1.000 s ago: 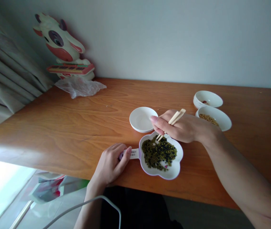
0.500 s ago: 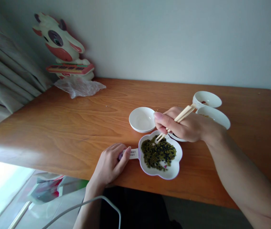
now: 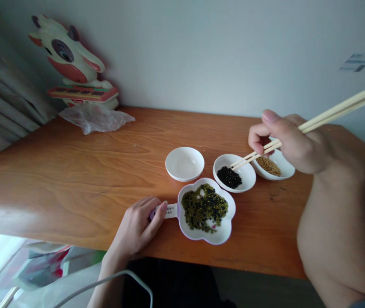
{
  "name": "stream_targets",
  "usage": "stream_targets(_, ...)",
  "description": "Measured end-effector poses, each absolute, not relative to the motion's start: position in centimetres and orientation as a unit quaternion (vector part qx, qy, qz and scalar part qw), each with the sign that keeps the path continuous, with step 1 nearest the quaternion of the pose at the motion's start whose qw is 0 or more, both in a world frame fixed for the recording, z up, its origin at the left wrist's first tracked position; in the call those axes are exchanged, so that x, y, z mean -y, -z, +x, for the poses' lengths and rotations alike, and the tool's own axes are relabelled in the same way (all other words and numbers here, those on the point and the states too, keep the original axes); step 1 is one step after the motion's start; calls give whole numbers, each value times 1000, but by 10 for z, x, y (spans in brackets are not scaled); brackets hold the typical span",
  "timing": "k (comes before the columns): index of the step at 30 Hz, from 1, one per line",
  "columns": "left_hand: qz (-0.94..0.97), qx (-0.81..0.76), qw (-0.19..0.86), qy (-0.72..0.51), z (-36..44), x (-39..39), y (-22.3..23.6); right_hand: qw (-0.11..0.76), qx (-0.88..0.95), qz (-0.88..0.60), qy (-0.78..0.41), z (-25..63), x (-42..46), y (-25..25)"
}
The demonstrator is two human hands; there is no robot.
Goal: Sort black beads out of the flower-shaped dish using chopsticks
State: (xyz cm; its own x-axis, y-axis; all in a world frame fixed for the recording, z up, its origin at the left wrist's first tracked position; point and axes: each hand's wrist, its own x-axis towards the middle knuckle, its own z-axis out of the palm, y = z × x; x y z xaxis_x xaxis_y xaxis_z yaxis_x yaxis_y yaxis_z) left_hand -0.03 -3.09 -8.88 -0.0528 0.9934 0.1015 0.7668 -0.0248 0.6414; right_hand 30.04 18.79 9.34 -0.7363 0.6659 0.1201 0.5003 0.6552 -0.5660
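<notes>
A white flower-shaped dish (image 3: 224, 231) with a short handle holds mixed green and black beans near the table's front edge. My left hand (image 3: 135, 229) is closed on that handle. My right hand (image 3: 289, 143) is raised and grips a pair of wooden chopsticks (image 3: 310, 124); their tips hover over a small white bowl (image 3: 248, 171) of black beans. Behind it, partly hidden by my hand, sits a bowl of tan beans (image 3: 274, 167). An empty white bowl (image 3: 184, 163) stands to the left.
The wooden table (image 3: 73, 171) runs to a pale wall. At the back left stand a cow-shaped toy (image 3: 69, 68) and a crumpled clear plastic bag (image 3: 95, 117). A curtain hangs at the far left. A white cable (image 3: 111, 278) loops below the table edge.
My right hand lifted the chopsticks out of the flower dish and moved right, over the black-bean bowl. The view shifted slightly. My left hand stayed on the handle.
</notes>
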Motion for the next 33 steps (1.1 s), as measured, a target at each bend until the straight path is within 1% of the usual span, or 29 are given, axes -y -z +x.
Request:
stream_targets(5, 658, -670, 204, -278, -1, 31, 91, 148, 887, -350, -264, 306, -191, -94)
stream_targets(9, 660, -667, 207, -276, -2, 31, 94, 167, 887, -343, -262, 306, -188, -95)
stream_targets(15, 661, -667, 204, -276, -6, 31, 98, 187, 890, -276, -311, 296, -175, -98)
stream_targets(20, 658, -671, 206, -274, -6, 32, 99, 139, 902, -223, -341, 272, -166, -86)
stream_targets(25, 653, -677, 198, -276, -4, 32, 98, 59, 902, -233, -359, 249, -161, -67)
stream_targets(33, 653, -675, 204, -277, -4, 32, 95, 48, 927, -207, -310, 233, -164, -48)
